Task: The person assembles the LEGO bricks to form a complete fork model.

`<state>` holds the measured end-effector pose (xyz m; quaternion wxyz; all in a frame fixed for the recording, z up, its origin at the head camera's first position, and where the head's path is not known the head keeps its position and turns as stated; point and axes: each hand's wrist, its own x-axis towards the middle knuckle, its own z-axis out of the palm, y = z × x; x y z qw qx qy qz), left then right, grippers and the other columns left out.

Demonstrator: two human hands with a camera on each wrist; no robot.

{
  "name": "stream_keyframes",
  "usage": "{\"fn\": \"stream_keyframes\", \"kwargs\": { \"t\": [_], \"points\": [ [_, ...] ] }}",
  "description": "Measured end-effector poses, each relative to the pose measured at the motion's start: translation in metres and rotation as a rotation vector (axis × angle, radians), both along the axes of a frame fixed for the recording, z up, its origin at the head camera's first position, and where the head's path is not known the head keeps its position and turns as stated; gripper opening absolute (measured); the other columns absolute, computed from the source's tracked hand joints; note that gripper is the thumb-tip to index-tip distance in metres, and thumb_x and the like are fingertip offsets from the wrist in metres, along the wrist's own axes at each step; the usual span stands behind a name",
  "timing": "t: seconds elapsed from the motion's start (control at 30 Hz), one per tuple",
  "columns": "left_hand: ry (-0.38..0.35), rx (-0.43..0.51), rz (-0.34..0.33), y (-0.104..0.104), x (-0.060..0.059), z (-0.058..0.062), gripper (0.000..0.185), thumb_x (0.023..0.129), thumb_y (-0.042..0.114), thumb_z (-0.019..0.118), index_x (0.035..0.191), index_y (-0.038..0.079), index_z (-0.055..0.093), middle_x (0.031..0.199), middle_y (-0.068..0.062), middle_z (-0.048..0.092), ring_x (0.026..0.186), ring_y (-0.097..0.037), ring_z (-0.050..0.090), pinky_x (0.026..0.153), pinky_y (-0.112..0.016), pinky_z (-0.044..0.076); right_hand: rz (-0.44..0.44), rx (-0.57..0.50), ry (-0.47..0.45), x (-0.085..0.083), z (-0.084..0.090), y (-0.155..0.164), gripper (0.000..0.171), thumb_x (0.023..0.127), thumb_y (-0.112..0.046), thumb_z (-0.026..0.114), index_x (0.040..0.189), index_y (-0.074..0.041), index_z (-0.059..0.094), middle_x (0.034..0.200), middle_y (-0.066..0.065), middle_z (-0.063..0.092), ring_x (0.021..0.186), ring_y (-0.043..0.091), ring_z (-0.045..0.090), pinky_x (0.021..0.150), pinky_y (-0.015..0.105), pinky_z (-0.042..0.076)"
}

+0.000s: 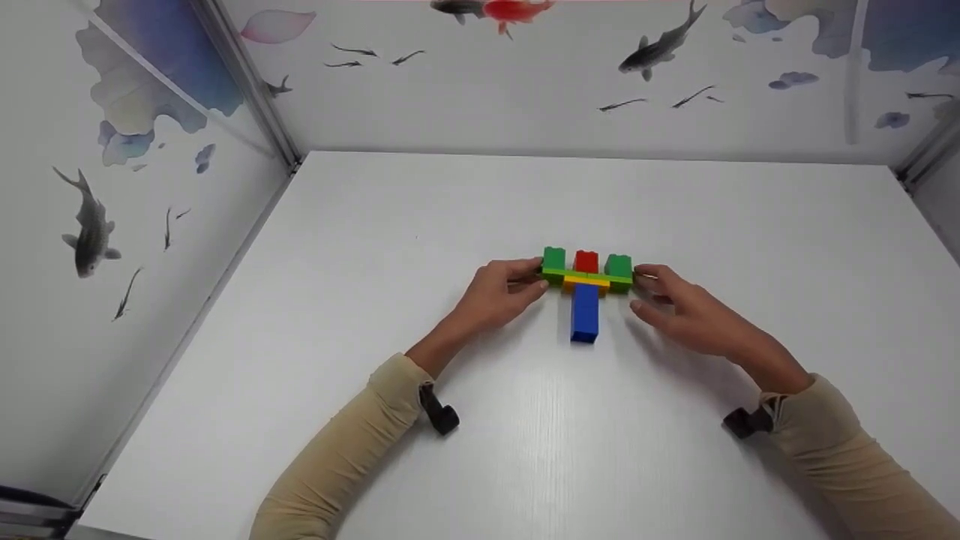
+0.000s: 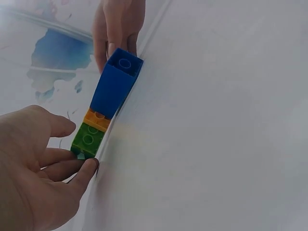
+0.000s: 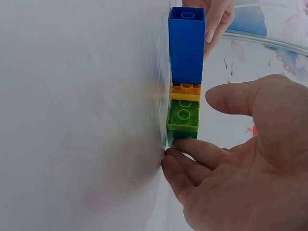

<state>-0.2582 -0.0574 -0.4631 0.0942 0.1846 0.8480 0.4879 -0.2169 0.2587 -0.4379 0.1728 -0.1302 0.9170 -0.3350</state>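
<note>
A toy brick model (image 1: 586, 311) lies on the white table between the two hands. Stacked blue bricks (image 3: 186, 43) point towards the person and join a yellow piece (image 3: 186, 91). Beyond that runs a light green crosspiece (image 3: 183, 114), which carries a green brick at each end and a red brick (image 1: 586, 261) in the middle. At the model's left end, the left hand (image 1: 501, 292) touches the green brick (image 1: 554, 259) with its fingers, thumb held off. The right hand (image 1: 690, 309) has its fingertips against the right green brick (image 1: 619, 265); its thumb stands apart.
The white table (image 1: 420, 217) stretches around the model. Panels printed with fish (image 1: 94, 225) and blue patches rise at its left and back. A black wrist mount (image 1: 441, 412) sits on the left cuff, another (image 1: 746, 422) on the right cuff.
</note>
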Motion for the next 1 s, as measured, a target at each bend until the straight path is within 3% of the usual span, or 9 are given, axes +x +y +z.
{"fn": "stream_keyframes", "kwargs": {
  "t": [0.4,1.0],
  "points": [
    [0.005,0.052,0.020,-0.0002,-0.0002,0.0001,0.051,0.108,0.021,0.068,0.156,0.009,0.057,0.150,-0.004,0.069,0.131,-0.013,0.071,0.109,-0.027,0.057,0.055,-0.002,0.037,0.0030,-0.0001,-0.0014,0.075,0.113,-0.037,0.057,0.173,-0.014,0.018,0.178,0.021,0.027,0.155,0.054,0.041,0.125,0.072,0.032],
    [0.021,0.033,0.046,0.0002,-0.0001,-0.0002,0.047,0.108,0.020,0.068,0.154,0.009,0.061,0.148,-0.004,0.071,0.130,-0.014,0.071,0.111,-0.029,0.056,0.060,0.008,0.003,0.0013,-0.0009,-0.0014,0.079,0.113,-0.035,0.058,0.175,-0.016,0.013,0.181,0.019,0.020,0.159,0.053,0.035,0.127,0.072,0.029]
  ]
}}
